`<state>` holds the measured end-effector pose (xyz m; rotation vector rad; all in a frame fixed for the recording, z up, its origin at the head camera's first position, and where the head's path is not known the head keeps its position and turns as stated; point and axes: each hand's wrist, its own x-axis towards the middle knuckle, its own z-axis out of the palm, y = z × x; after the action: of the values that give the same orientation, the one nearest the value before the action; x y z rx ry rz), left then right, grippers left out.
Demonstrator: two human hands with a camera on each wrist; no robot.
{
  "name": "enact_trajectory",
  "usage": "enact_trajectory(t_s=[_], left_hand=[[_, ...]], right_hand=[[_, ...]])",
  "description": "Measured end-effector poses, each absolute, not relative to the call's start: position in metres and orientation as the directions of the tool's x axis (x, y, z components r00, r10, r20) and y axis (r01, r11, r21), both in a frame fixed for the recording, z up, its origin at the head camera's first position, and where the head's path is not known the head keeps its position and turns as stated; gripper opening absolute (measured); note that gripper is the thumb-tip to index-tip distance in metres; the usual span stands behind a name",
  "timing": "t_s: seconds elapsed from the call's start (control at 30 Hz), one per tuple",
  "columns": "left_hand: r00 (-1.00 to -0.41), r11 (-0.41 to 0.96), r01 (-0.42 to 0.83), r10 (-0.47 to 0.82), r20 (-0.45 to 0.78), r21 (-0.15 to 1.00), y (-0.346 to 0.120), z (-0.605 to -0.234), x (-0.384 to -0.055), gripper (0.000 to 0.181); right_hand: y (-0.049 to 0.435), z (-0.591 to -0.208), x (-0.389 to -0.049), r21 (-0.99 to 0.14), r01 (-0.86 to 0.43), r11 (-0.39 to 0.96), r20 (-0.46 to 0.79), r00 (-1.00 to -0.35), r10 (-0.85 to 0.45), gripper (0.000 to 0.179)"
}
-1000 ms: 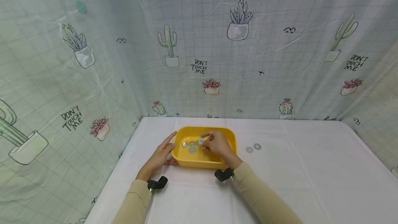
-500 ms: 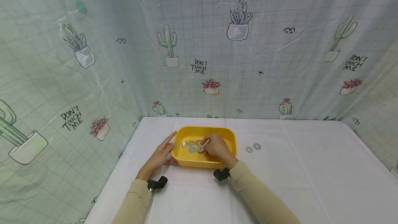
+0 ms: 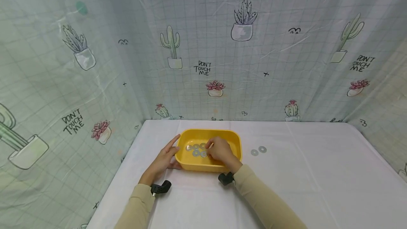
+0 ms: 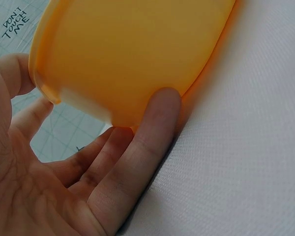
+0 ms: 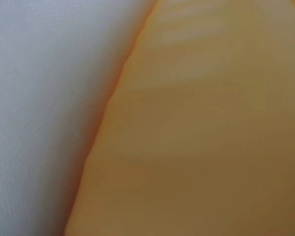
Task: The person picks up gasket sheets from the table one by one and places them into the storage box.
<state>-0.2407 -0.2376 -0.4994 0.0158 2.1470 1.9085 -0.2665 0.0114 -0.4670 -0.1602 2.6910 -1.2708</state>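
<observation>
A yellow plastic tray (image 3: 206, 168) stands on the white-covered table, holding several flat grey washers (image 3: 196, 153) grouped left of its middle. My left hand (image 3: 163, 158) grips the tray's left end; in the left wrist view the thumb bears on the rim (image 4: 37, 59) and other fingers lie against the outer wall. My right hand (image 3: 220, 150) reaches inside with curled fingers, the fingertips at the right edge of the nearest washer (image 3: 204, 154), which lies low in the tray. The right wrist view shows the tray wall (image 5: 196, 147) with that hand hidden.
Two more washers (image 3: 258, 151) lie on the white cloth (image 3: 302, 172) right of the tray. A cactus-print curtain (image 3: 216, 45) hangs behind the table and down both sides. Both wrists wear small black cameras (image 3: 161, 187).
My right hand has come slightly toward me inside the tray, and the washer at its fingertips has moved down to the near row. My left hand keeps its hold on the tray.
</observation>
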Motion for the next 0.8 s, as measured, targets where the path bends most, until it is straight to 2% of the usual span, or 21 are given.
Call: enact_trajectory(t_s=[0.17, 0.33, 0.5, 0.67, 0.8], left_hand=[[-0.966, 0.137, -0.167, 0.177, -0.19, 0.976, -0.238, -0.5, -0.241, 0.052], [-0.966, 0.132, -0.169, 0.174, -0.191, 0.977, -0.238, -0.501, -0.241, 0.052], [-0.966, 0.125, -0.169, 0.178, -0.189, 0.978, -0.238, -0.501, -0.241, 0.052], [-0.964, 0.127, -0.169, 0.186, -0.191, 0.977, -0.238, -0.5, -0.241, 0.052], [-0.964, 0.132, -0.17, 0.184, -0.192, 0.977, -0.238, -0.499, -0.24, 0.053]], right_hand=[[0.016, -0.462, -0.265, -0.808, -0.067, 0.586, -0.044, -0.984, -0.173, 0.007], [0.03, -0.453, -0.265, -0.889, -0.101, 0.447, -0.011, -0.97, -0.242, 0.012], [0.056, -0.441, -0.264, -0.923, -0.175, 0.343, 0.078, -0.957, -0.278, 0.01], [0.091, -0.438, -0.267, -0.934, -0.201, 0.294, 0.14, -0.967, -0.215, 0.018], [0.123, -0.444, -0.271, -0.954, -0.132, 0.269, 0.099, -0.986, -0.132, 0.027]])
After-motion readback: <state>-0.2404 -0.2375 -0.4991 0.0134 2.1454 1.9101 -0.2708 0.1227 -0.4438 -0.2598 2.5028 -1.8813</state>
